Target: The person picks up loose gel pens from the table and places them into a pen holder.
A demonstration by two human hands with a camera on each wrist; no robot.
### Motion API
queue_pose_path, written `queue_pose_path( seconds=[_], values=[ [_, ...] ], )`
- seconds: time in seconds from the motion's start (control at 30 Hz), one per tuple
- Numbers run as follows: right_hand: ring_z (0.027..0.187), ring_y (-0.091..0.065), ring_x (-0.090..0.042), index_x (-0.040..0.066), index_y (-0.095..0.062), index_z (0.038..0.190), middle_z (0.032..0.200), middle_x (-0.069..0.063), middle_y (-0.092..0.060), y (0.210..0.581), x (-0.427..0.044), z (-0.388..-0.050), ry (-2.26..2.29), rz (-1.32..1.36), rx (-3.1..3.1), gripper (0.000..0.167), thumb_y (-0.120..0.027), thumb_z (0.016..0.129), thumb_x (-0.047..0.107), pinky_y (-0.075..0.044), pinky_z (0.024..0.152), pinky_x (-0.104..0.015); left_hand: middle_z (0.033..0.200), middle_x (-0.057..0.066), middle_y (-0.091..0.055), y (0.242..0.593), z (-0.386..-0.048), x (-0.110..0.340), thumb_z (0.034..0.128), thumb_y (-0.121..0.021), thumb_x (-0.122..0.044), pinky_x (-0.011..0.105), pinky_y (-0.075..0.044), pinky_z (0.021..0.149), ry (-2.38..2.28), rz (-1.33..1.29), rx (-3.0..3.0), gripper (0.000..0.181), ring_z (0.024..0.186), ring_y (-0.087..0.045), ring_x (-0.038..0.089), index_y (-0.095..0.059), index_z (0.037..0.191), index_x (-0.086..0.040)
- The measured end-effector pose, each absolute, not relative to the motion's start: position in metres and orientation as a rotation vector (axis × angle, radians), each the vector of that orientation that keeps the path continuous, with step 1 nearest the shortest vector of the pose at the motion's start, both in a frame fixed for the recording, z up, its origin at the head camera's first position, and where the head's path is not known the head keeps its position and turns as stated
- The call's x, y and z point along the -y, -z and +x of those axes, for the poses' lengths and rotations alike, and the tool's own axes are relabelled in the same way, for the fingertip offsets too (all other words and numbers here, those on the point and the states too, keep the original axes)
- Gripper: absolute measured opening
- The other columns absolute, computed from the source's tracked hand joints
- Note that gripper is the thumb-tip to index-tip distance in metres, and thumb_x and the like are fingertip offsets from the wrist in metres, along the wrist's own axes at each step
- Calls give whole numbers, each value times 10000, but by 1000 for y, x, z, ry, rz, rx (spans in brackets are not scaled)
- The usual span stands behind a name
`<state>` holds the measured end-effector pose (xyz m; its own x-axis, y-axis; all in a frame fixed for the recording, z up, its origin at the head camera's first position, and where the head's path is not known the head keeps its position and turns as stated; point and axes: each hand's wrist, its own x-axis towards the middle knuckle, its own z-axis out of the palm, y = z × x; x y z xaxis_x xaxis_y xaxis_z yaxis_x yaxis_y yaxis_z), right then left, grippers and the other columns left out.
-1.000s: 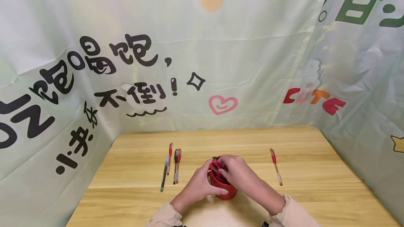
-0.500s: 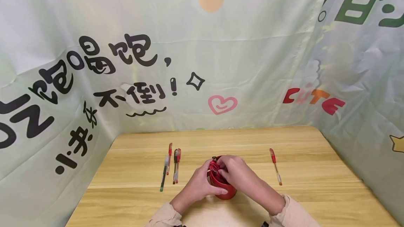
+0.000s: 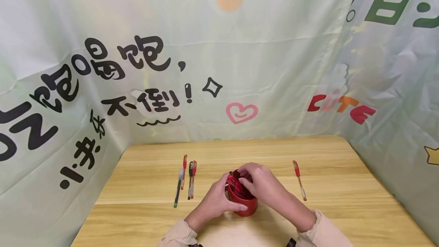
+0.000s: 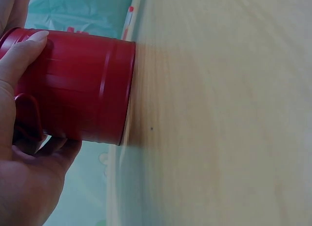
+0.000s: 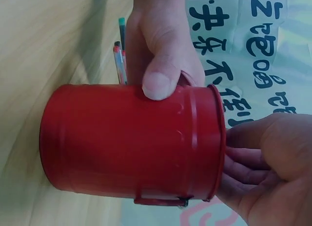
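The left hand [image 3: 216,199] gripped the upright red cylindrical metal-looking cup [image 3: 248,206] on the pale wooden table [image 3: 343,201]; the right hand [image 3: 262,180] reached to its mouth, any grasp hidden. Four slim plastic pens [image 3: 191,169] lay leftward, one red-capped clear pen [image 3: 297,170] rightward; red items [image 3: 236,186] inside suggested work only partly done.

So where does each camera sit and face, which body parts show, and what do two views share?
Head: on the head, facing forward and down over the table; left hand, right hand and sleeves show.
Left wrist: on that wrist, facing the red cup; left hand shows, apparently with part of the right.
Right wrist: on that wrist, facing the cup; both hands show.
Shared: head and right wrist show both hands, the cup, gel pens.
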<state>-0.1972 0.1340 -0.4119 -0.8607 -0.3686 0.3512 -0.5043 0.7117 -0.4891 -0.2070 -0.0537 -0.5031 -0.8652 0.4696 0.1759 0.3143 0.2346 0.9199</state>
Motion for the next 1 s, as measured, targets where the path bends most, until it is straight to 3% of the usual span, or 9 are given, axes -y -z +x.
queue_pose_path(
  seconds=[0.2,0.5,1.0],
  values=[
    [799,-718,-106,63,-747,1034,944,-30,-750,407,-145,-200,-966,678,2619,158,-804,886,66,-619,684,-226,1445,-33,-621,503,-208,53,746,-946,-376,233,-537,1048,-1716,762,-2344,895,1274,-636,107,-452,1485,-275],
    [907,-738,-221,66,-758,1080,1007,-67,-768,410,-166,-210,-884,568,2570,200,-807,896,124,-646,804,-424,1426,-37,-630,500,-209,55,720,-964,-355,236,-537,1047,-1711,772,-2364,920,1278,-630,115,-454,1479,-259],
    [927,-731,-312,-43,-714,1169,1047,-182,-758,440,-219,-241,-930,313,2699,286,-721,959,150,-629,787,-462,1421,-38,-633,501,-209,53,701,-979,-300,235,-533,1053,-1743,763,-2319,934,1295,-622,121,-458,1474,-256]
  ],
)
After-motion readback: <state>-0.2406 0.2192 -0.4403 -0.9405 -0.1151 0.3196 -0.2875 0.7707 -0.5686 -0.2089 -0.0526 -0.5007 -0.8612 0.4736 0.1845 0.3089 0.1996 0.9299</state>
